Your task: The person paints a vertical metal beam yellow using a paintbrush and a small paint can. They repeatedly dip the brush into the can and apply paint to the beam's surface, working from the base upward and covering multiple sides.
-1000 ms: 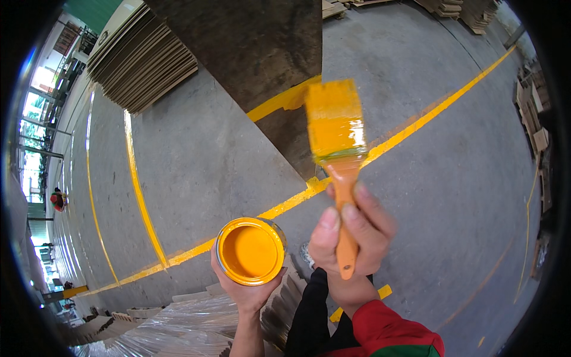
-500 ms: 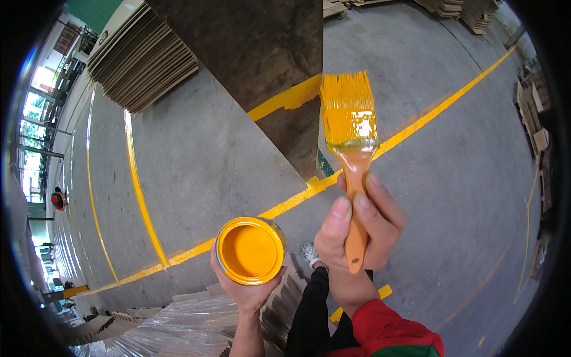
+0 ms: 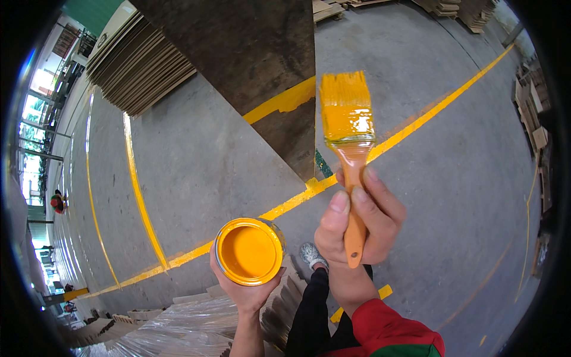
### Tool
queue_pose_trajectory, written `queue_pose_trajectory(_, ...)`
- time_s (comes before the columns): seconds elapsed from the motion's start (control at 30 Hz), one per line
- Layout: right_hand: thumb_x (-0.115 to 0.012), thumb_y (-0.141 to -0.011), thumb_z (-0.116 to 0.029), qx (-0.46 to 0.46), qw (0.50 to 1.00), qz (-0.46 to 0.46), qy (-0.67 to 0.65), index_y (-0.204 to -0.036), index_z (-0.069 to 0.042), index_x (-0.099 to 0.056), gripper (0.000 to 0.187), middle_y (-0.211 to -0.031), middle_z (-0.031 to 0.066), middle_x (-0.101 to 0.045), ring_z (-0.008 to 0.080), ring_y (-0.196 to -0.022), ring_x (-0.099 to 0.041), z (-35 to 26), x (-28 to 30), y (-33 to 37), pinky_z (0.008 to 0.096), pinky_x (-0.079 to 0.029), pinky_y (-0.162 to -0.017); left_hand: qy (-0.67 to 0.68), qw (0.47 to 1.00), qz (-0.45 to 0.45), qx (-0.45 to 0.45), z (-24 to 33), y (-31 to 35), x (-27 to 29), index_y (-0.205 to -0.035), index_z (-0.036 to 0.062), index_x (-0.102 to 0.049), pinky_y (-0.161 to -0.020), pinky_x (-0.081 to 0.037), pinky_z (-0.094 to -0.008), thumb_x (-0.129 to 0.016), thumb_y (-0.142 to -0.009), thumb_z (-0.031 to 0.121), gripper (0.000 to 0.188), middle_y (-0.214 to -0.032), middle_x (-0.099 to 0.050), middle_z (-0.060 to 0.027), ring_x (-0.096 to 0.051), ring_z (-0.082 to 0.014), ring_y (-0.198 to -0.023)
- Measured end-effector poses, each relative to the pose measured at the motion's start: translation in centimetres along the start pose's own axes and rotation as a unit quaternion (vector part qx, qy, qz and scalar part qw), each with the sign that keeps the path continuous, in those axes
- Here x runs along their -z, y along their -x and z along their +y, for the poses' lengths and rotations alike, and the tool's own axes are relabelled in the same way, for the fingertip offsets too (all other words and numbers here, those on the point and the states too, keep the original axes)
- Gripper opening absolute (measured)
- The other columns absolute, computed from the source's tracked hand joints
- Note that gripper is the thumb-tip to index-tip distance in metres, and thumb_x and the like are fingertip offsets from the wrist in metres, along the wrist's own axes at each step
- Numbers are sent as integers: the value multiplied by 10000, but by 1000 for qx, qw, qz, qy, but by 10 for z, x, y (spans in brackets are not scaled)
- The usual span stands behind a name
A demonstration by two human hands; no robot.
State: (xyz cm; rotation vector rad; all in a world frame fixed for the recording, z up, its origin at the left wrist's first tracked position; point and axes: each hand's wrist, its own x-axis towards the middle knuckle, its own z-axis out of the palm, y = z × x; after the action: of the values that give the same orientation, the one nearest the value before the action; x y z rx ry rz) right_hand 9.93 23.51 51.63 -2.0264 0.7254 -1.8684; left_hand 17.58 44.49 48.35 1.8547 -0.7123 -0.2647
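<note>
My left hand is wrapped round the lower side of a round paint can, its mouth turned toward me. Orange-yellow paint shows inside, and its rim is smeared with the same colour. In my right hand a flat paintbrush is held upright by its wooden handle, thumb on one side and fingers on the other. Thick wet yellow paint coats the bristles and the ferrule. The brush is up in the air, to the right of the can and apart from it.
Yellow lines cross the grey concrete floor. A dark brown panel with a yellow band comes down from the top. Stacked flat boards stand at upper left. Plastic-wrapped sheets lie below. A person is far left.
The brush has shifted very slightly up and left in my right hand's grip. The dark panel sits a little further left in view. My left hand and the can have hardly moved.
</note>
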Motion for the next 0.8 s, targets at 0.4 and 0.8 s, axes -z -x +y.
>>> queue_pose_trajectory(0.4,-693,-927,-34,-16,999,-19,-23,-1186,-21,-531,306,-1252,187,-551,332,-941,-727,-12,4,2,375,-661,-828,7,1000,6,4,1,0,-1,-1564,28,-256,-1201,-375,-453,-1020,-572,293,1280,-1492,-472,-160,-511,-305,-1377)
queue_pose_trajectory(0.8,-683,-926,-48,-23,983,-110,-143,-1170,-15,-548,281,-1245,191,-552,345,-1002,-718,-28,28,26,393,-647,-866,14,1000,18,5,-4,6,-2,-1554,47,-277,-1195,-392,-443,-1018,-588,288,1242,-1465,-487,-147,-525,-292,-1357)
